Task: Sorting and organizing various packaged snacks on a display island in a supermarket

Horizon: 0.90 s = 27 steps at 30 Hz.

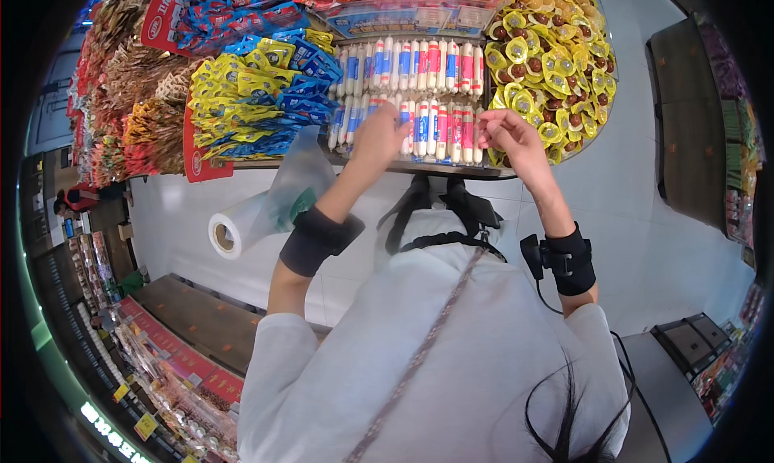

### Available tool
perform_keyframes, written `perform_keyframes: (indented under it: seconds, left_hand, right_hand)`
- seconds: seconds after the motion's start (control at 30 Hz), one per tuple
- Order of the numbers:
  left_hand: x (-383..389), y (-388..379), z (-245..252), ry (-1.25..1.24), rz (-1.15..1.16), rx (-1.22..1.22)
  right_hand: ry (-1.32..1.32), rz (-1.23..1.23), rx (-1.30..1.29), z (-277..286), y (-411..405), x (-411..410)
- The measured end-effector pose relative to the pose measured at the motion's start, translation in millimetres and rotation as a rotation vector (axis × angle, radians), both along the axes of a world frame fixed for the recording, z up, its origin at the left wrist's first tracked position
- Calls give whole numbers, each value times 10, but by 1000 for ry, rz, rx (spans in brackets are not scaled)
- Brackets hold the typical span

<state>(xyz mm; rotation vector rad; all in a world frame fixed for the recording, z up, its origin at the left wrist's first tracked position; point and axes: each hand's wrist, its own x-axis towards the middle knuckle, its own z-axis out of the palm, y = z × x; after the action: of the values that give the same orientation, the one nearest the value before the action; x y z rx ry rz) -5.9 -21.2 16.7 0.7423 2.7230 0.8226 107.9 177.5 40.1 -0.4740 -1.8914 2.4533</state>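
Two rows of pale wrapped sausages (430, 127) with blue or pink labels stand upright side by side in the display before me. My left hand (380, 135) is over the front row, left of its middle, fingers bent down among the sausage tops. At that row's right end is my right hand (515, 141), thumb and fingers drawn together beside the last pink-labelled sausage. Whether either hand grips a sausage is not clear. The back row (411, 67) stands just behind.
Yellow and blue snack packets (242, 100) fill the left section. Yellow-wrapped brown eggs (553, 70) are heaped on the right. Below the counter edge, left of my forearm, is a roll of clear plastic bags (225, 236). Dark shelving (689, 124) stands across the aisle.
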Motion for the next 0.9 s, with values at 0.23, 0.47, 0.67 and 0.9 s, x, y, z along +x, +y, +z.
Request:
perform_keyframes:
  seconds: [0.23,0.47,0.67,0.9]
  left_hand:
    - [-11,330,658,-46,-74,468]
    - [441,587,854,-336,-122,609]
    - [519,645,571,-305,-152,619]
    - [405,633,596,-445,-110,620]
  right_hand:
    - [50,-110,98,300,202,95]
    - [66,-152,115,237,321,407]
    - [49,-197,123,128,414,569]
    - [48,-246,125,130,369,543]
